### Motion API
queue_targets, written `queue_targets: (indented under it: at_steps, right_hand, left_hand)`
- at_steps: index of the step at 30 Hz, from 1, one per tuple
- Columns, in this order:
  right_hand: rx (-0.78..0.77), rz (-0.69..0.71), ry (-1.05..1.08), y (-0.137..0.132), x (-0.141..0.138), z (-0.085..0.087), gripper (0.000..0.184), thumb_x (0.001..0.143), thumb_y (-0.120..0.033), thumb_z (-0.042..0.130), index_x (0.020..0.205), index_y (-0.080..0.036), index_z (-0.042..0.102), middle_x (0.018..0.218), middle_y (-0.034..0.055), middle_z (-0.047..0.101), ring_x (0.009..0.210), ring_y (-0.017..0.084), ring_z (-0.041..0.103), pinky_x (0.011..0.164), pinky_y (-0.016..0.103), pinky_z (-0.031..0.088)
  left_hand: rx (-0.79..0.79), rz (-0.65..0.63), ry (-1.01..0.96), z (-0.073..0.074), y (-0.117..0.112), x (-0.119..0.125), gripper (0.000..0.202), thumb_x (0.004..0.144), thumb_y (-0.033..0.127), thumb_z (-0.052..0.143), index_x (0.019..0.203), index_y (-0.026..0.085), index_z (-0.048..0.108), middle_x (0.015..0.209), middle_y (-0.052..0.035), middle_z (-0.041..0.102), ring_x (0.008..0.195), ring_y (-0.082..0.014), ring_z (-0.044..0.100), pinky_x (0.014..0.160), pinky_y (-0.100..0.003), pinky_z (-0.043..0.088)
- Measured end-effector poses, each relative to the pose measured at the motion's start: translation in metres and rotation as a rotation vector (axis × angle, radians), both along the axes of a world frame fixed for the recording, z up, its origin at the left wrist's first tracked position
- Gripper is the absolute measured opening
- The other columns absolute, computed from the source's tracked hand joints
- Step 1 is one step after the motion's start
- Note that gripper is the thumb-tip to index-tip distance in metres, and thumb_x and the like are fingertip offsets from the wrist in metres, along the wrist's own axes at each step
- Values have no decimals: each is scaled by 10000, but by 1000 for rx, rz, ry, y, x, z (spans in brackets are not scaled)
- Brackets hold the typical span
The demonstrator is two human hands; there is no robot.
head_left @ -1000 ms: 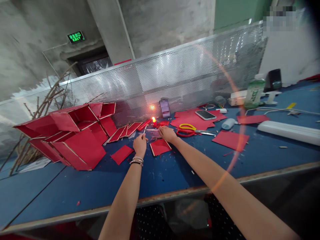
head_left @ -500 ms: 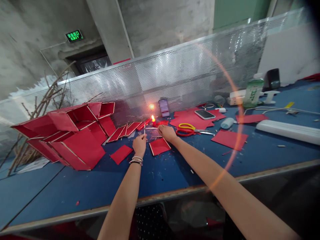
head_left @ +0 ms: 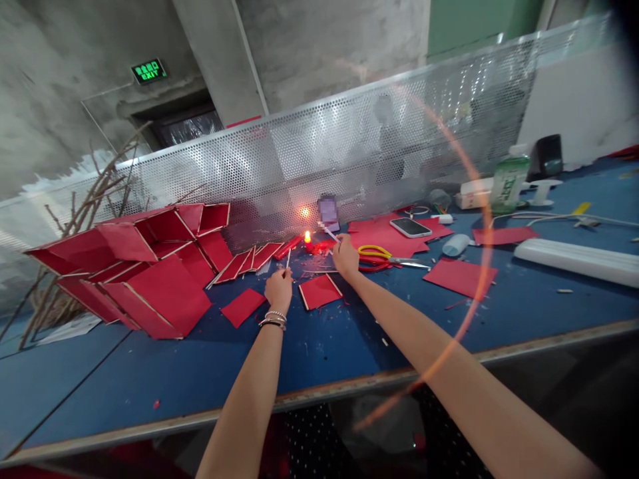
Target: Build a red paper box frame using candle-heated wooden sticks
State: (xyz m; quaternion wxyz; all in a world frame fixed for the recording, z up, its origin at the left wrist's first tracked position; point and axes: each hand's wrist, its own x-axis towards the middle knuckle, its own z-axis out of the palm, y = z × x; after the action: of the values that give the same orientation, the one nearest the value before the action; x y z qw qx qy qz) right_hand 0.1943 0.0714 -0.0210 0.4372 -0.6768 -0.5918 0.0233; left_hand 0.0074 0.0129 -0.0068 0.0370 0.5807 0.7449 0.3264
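1. Centre frame, the left hand [head_left: 279, 287] pinches a thin stick [head_left: 288, 258] upright above the blue counter [head_left: 150, 372].
2. The right hand [head_left: 346, 255], fingers pinched, holds what looks like a second stick [head_left: 330, 233], tip near the lit candle [head_left: 307, 239].
3. A red paper square [head_left: 319, 291] lies between them.

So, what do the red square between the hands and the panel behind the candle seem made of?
Red square: probably matte paper or thin card, flat, no gloss. Panel: likely bare sheet metal, silvery, full of punched holes, mirroring the candle glow.
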Motion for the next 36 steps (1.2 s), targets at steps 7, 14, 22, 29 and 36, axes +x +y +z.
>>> queue_targets:
  at_steps: [7,14,22,29,36]
  right_hand:
    - [-14,142,-179,4,-1,-6,292,917,-201,268,1132,-203,466,1083,95,564,974,210,535,738,299,425]
    - [147,325,-413,7,-5,-10,394,864,-179,387,1248,-120,449,1233,146,461,1150,251,367,986,395,311]
    - [-2,325,-443,10,-11,-17,560,851,-236,429,1367,-54,312,1433,173,273,1273,305,252,981,441,329]
    - [-111,317,-428,18,-10,-20,600,875,-331,417,1397,-64,287,1499,163,154,1310,337,209,980,472,338]
    - [-153,341,-464,23,-6,-19,632,906,-474,301,1410,-93,277,1517,137,109,1294,348,237,980,497,339]
  left_hand:
    - [-1,-6,15,0,0,0,349,857,466,417,862,280,712,833,-41,722,856,-217,632,682,-277,423]
    - [-8,-3,-10,0,-1,-1,385,841,508,415,810,278,722,825,-40,722,852,-228,631,672,-290,422]
    - [42,-30,-314,-8,18,-8,416,875,405,342,938,201,699,900,-30,719,631,-131,638,686,-248,452]
    - [58,-17,-275,-6,14,-4,353,862,331,377,984,225,690,902,-22,718,696,-148,649,706,-255,450]
    - [43,-24,15,-3,2,3,296,863,319,432,1027,290,677,996,-41,704,956,-214,613,768,-296,433]
